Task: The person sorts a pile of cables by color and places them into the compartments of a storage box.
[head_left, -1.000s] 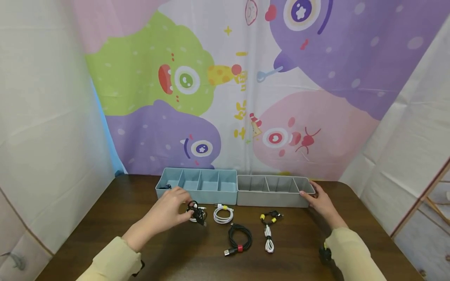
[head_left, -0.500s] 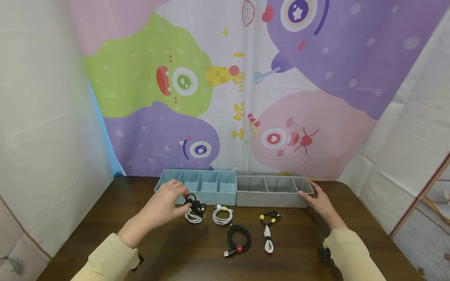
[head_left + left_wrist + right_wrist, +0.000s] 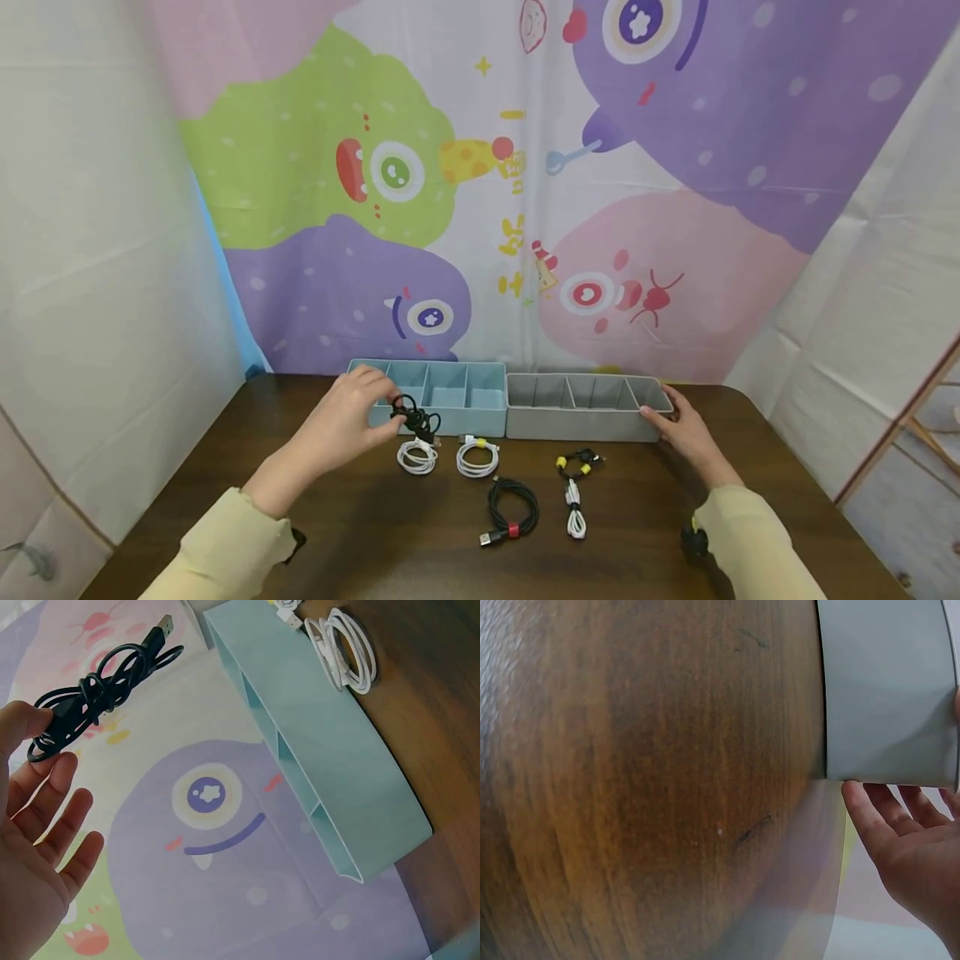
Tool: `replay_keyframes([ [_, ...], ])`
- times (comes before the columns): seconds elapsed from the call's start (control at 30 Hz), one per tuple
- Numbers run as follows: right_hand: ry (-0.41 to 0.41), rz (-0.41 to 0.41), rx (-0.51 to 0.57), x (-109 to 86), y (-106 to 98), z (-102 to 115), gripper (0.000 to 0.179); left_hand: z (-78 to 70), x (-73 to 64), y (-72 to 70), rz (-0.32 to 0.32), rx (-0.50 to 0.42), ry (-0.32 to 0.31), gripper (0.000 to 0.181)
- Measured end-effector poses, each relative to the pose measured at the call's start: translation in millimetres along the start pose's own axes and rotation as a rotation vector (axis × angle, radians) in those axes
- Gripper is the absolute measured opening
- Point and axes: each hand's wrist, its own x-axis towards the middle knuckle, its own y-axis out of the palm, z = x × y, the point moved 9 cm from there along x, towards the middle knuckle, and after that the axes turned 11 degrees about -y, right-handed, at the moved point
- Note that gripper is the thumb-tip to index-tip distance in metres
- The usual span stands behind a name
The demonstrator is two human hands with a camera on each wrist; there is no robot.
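My left hand [image 3: 333,421] pinches a bundled black USB cable [image 3: 97,697] between thumb and index finger, its other fingers spread. The cable hangs in front of the light blue divided storage box [image 3: 450,422], above a coiled white cable [image 3: 417,457] on the table. In the left wrist view its metal plug points up and away from the hand. My right hand [image 3: 686,429] holds the right end of the grey divided storage box [image 3: 585,425]. Its thumb lies at the front rim, and the fingertips [image 3: 851,789] touch the end wall.
On the brown table [image 3: 420,542] lie another white coil with a yellow tie [image 3: 477,458], a black USB cable with a red tie [image 3: 512,510], a short black cable with yellow ties [image 3: 579,463] and a folded white cable [image 3: 574,510]. A cartoon curtain [image 3: 495,208] hangs behind.
My left hand has risen and moved slightly left and back with the black cable, from over the white coil to the blue box's front. The right hand stays on the grey box.
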Motion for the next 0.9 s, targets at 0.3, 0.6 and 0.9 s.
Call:
replay_keyframes([
  [0.3,0.005,-0.011,0.001,0.7,0,-2,0.080,-2.2,3.1,-9.1,-0.087,-0.016,0.038,0.016],
  [0.6,0.013,-0.005,0.004,-0.1,1,-2,0.081,2.1,6.0,-12.1,-0.114,-0.036,0.018,0.016],
  [0.9,0.009,-0.008,0.003,-1.0,0,0,0.079,6.2,10.9,-16.2,-0.132,-0.054,0.001,0.015],
])
